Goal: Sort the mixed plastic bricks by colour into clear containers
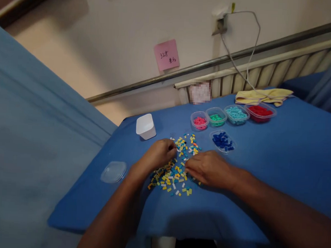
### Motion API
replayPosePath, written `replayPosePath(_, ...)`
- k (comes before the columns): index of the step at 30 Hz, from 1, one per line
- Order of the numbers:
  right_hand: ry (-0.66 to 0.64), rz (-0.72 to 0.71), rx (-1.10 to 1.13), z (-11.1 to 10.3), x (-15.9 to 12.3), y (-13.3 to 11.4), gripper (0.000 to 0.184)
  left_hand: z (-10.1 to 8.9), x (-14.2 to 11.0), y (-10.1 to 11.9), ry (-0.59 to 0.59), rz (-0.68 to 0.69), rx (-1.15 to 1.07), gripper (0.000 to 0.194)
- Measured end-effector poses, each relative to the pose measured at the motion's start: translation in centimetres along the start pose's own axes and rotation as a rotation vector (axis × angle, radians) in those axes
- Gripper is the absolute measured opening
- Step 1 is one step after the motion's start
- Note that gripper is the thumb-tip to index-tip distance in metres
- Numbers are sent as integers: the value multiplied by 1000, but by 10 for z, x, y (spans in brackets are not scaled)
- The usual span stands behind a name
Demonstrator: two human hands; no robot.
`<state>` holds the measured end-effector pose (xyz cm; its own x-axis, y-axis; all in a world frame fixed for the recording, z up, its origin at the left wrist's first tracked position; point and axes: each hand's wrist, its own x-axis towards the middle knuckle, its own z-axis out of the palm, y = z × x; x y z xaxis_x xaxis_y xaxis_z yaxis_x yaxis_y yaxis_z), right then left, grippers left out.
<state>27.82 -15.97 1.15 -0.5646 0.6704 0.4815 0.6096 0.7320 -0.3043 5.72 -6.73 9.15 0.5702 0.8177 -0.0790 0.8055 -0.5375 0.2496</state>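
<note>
Small yellow, white and teal pieces [168, 176] lie scattered across the blue-covered table, with an orange one among them. Over the upper left part of this spread is my left hand [162, 151], its fingers curled in toward the thumb. My right hand [207, 167] rests at the right side of the pieces, palm down with its fingertips drawn together among them. Whatever either hand may pinch is too small or hidden to make out. Just beyond the right hand, a clear tub [222, 141] holds dark blue pieces.
Clear tubs of pink [200, 122], green [216, 119], light blue [236, 114] and red pieces [259, 112] line the back. A white container [145, 126] and clear lids [113, 172] stand left. A yellow cloth [262, 95] lies by the radiator [282, 71]; a white cable [235, 64] hangs there.
</note>
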Motion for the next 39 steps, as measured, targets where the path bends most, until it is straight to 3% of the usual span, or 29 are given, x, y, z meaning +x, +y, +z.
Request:
replayPosePath(3,22,-75,12,0,3,-7,28,12,37,35,-4,162,-202,21)
replayPosePath(8,47,-91,-10,1,1,-6,27,47,90,88,-101,349,-315,17)
replayPosePath(10,52,-82,-29,0,0,-5,27,54,100,99,-126,362,-345,18)
replayPosePath(12,41,-71,-37,-2,-1,-5,27,51,102,98,-71,337,-391,22)
replayPosePath(15,10,-61,-16,-5,-3,-8,27,26,96,72,79,242,-442,24)
replayPosePath(20,-41,-50,42,-2,-5,-16,27,-31,62,-21,173,-48,-300,24)
replayPosePath(22,-64,-58,53,1,-5,-19,27,-39,45,-55,169,-170,-217,25)
replayPosePath(25,-83,-60,57,4,-4,-21,24,-30,28,-87,113,-248,-121,25)
replayPosePath(31,-108,-30,47,3,-6,-16,30,1,22,-94,-43,-246,13,23)
replayPosePath(39,-120,-30,58,6,-9,-15,30,-3,33,-76,-121,-250,181,19)
